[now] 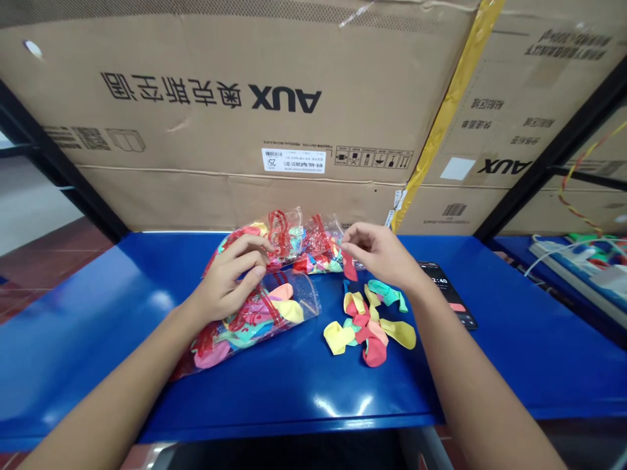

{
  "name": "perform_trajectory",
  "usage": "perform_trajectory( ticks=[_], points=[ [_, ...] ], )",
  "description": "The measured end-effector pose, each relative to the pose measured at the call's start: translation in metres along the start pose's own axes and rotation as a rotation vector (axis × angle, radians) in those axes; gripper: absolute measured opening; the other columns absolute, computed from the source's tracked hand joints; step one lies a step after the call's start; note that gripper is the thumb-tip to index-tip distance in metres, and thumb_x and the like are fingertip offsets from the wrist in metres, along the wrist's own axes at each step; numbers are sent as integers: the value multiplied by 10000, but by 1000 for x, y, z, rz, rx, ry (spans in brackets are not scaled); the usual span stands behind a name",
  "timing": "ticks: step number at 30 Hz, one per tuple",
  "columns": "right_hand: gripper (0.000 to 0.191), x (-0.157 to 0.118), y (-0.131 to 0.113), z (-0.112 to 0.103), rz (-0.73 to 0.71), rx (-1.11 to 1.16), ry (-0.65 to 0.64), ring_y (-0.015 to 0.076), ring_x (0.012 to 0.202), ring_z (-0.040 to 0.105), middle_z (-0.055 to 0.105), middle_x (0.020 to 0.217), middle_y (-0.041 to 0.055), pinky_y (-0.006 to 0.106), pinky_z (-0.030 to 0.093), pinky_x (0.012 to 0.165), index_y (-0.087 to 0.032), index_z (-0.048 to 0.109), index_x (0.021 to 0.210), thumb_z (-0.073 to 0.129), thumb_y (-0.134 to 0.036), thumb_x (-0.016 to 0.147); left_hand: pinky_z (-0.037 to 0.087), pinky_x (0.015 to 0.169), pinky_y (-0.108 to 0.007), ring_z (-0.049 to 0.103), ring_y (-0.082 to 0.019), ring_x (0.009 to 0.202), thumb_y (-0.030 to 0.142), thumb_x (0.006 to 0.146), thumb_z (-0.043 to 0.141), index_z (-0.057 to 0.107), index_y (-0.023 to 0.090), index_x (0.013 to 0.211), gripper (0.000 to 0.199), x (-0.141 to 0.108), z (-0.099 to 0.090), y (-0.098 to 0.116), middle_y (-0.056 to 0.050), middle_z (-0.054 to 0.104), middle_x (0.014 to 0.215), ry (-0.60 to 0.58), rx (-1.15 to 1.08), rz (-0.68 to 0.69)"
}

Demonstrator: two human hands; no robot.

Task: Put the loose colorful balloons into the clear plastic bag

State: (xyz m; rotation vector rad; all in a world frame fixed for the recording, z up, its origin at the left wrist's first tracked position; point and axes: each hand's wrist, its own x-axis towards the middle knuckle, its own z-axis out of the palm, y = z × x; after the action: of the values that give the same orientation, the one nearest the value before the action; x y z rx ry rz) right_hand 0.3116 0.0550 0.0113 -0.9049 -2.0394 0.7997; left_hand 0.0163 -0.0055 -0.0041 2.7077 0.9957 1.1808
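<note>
My right hand [379, 253] pinches a red balloon [349, 267] that hangs below its fingertips, over the blue table. My left hand [234, 277] is over a clear plastic bag of balloons [257, 326] with red print; its fingers are loosely bent and apart, and whether they touch the bag is unclear. To the right of this bag lies a loose pile of deflated balloons [375, 343] in yellow, red, pink and green. Two more printed bags sit behind, a left balloon bag [284, 235] and a right balloon bag [321, 251].
A phone [453, 297] with its screen lit lies beside my right forearm. Large cardboard boxes [196, 143] stand along the back of the blue table [294, 405]. Black posts [543, 143] rise at both sides. At far right are wires [568, 179] and a white-and-blue object [578, 281].
</note>
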Motion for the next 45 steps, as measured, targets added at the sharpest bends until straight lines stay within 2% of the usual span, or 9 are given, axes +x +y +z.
perform_trajectory(
  ticks=[4, 11, 21, 26, 33, 37, 39, 41, 45],
  points=[
    [114, 1, -5, 14, -26, 172, 21, 102, 617, 518, 612, 725, -6, 254, 404, 578, -175, 596, 826, 651, -273, 848, 450, 872, -319, 570, -171, 1012, 159, 959, 421, 510, 162, 780, 200, 0, 1, 1, -65, 542, 1100, -4, 0, 2],
    [187, 2, 17, 32, -26, -418, -380, 106, 601, 530, 671, 682, 4, 261, 367, 607, -156, 670, 714, 561, -12, 762, 455, 871, -317, 568, -175, 1024, 161, 963, 412, 518, 161, 782, 210, 0, 0, 0, -68, 551, 1089, 8, 3, -2],
    [122, 1, 22, 47, -121, -370, -529, 138, 681, 582, 725, 854, 52, 268, 389, 650, -166, 731, 899, 618, -174, 854, 448, 880, -331, 566, -162, 977, 165, 958, 416, 511, 163, 775, 207, 0, 1, 2, -59, 534, 1110, -10, 0, -10],
    [156, 2, 26, 48, -115, -408, -474, 132, 672, 575, 703, 783, 40, 267, 381, 645, -159, 698, 803, 596, -41, 809, 448, 885, -336, 565, -164, 975, 172, 959, 419, 512, 163, 769, 212, 1, 1, 1, -60, 535, 1111, -11, 6, -15],
    [82, 4, 0, 50, 53, 165, -96, 113, 620, 577, 634, 667, -8, 250, 452, 598, -170, 605, 723, 650, -114, 762, 459, 886, -334, 572, -169, 989, 171, 962, 415, 522, 164, 781, 210, -1, 1, 1, -58, 544, 1108, -5, 6, -28],
    [173, 1, -16, 72, 25, 478, -453, 163, 837, 678, 733, 899, 46, 304, 531, 774, -174, 719, 924, 724, -248, 768, 476, 872, -343, 579, -182, 979, 183, 956, 428, 539, 167, 791, 199, 0, 1, 1, -65, 556, 1093, 8, 20, -4],
    [303, 0, -18, 67, -5, 629, -529, 187, 1018, 677, 725, 1118, 65, 344, 524, 895, -210, 711, 1102, 691, -335, 826, 482, 870, -350, 581, -189, 974, 197, 955, 431, 542, 166, 780, 209, 1, 1, 1, -70, 562, 1085, 22, 33, -8],
    [295, 0, -14, 49, 5, 631, -399, 184, 1046, 675, 715, 1166, 70, 351, 521, 914, -216, 698, 1143, 605, -358, 900, 486, 879, -356, 582, -191, 969, 209, 958, 425, 542, 167, 771, 224, 1, 1, 1, -73, 569, 1074, 19, 40, -22],
    [129, 1, 7, 8, 103, -18, -313, 152, 721, 660, 728, 795, 39, 285, 498, 685, -168, 725, 858, 602, -207, 859, 493, 893, -371, 583, -190, 950, 231, 963, 414, 539, 166, 754, 252, 0, 0, 2, -81, 574, 1088, -6, 34, -47]
  ],
)
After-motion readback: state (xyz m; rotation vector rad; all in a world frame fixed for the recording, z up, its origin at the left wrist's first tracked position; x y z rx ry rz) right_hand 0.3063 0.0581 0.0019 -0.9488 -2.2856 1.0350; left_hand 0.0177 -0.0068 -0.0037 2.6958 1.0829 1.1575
